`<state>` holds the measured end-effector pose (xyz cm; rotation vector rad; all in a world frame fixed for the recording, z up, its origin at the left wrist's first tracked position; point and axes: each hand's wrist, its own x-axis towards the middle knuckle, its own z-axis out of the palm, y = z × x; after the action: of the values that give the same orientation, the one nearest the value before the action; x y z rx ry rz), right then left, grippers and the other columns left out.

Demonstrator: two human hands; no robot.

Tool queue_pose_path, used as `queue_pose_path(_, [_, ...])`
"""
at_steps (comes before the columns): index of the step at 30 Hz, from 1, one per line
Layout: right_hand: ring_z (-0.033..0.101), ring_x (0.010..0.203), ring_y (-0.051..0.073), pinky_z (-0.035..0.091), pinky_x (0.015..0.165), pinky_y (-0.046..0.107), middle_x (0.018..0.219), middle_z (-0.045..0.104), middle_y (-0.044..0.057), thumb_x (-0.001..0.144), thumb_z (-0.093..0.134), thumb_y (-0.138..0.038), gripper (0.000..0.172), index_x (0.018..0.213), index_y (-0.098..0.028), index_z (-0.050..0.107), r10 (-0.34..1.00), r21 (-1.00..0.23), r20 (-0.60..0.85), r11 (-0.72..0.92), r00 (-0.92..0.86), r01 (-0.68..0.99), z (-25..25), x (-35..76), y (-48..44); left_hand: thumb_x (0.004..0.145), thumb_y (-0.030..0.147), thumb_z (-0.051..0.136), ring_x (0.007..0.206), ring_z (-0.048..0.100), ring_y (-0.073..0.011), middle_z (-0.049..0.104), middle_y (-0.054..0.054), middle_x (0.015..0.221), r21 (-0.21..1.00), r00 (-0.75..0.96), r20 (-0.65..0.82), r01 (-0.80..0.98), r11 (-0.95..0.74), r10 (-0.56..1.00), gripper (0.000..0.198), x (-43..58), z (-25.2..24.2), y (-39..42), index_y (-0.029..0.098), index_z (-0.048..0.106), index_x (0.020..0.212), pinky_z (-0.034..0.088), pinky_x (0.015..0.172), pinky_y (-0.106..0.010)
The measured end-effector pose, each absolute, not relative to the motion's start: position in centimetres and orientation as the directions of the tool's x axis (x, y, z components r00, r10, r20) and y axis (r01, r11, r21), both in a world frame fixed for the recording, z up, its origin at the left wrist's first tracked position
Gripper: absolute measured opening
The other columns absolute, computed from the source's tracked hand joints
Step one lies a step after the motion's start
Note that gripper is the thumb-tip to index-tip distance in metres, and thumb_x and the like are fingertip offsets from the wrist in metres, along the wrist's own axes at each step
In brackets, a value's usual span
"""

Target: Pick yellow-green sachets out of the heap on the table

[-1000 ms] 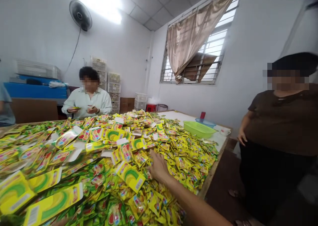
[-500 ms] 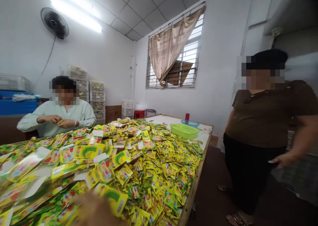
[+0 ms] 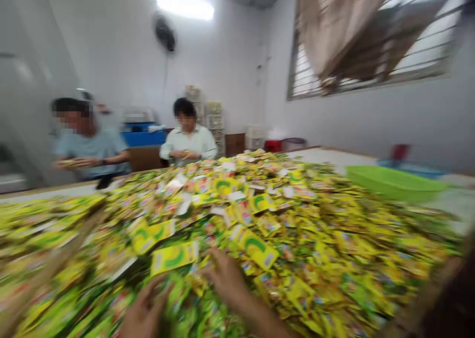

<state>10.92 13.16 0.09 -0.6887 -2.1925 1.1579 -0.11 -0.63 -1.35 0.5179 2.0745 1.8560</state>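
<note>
A large heap of small yellow and green sachets point(image 3: 297, 259), mixed with flat yellow printed cartons point(image 3: 174, 259), covers the table before me. My left hand point(image 3: 144, 306) is low in the view over green sachets point(image 3: 181, 293), its thumb and fingers apart. To its right, my right hand point(image 3: 226, 278) reaches into the heap, fingers spread and touching sachets beside a yellow carton point(image 3: 256, 246). Both hands are blurred, and I see nothing held in either one.
Across the table two people sit, one in a pale shirt point(image 3: 191, 142) and one in blue point(image 3: 89, 150), handling small things. A green basket point(image 3: 393, 182) stands at the right. A wooden strip point(image 3: 55, 264) crosses the heap at left. Stacked crates point(image 3: 215, 122) stand behind.
My view has swung left; the standing person at the right has left it and a seated person appears at left. Two hands now show at the heap, where one blurred hand showed before.
</note>
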Motion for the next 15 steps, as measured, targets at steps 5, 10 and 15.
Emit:
queue_pose_path(5, [0.037,0.060,0.011,0.030,0.058,0.023,0.064,0.038,-0.006,0.077,0.053,-0.034,0.014,0.082,-0.021,0.052,0.500,-0.957,0.139,0.291,-0.855,0.015,0.8,11.0,12.7,0.047,0.045,0.077,0.089,0.062,-0.0244,0.073,-0.008,0.089,0.991,-0.861,-0.110,-0.132,-0.010,0.496,0.046,0.2,-0.8,-0.8,0.015,0.066,0.081,0.046,0.083,-0.031])
queue_pose_path(10, [0.047,0.074,0.015,0.036,0.067,0.025,0.075,0.049,-0.004,0.061,0.069,-0.026,0.029,0.085,-0.020,0.054,0.548,-0.987,0.100,0.158,-0.831,-0.015,0.3,11.1,12.0,0.048,0.042,0.080,0.066,0.059,-0.0155,0.069,-0.004,0.070,0.987,-0.836,-0.101,-0.151,-0.048,0.539,0.044,1.0,-1.3,-0.5,0.013,0.064,0.078,0.046,0.066,-0.026])
queue_pose_path(15, [0.049,0.078,0.014,0.037,0.070,0.024,0.081,0.052,-0.005,0.060,0.068,-0.015,0.038,0.096,-0.024,0.059,0.420,-0.971,0.154,0.232,-0.894,-0.058,-0.4,10.7,11.6,0.054,0.045,0.077,0.065,0.058,-0.0143,0.067,-0.003,0.070,0.979,-0.783,-0.109,-0.192,-0.071,0.613,0.042,1.4,-1.6,-0.5,0.014,0.063,0.079,0.045,0.063,-0.025])
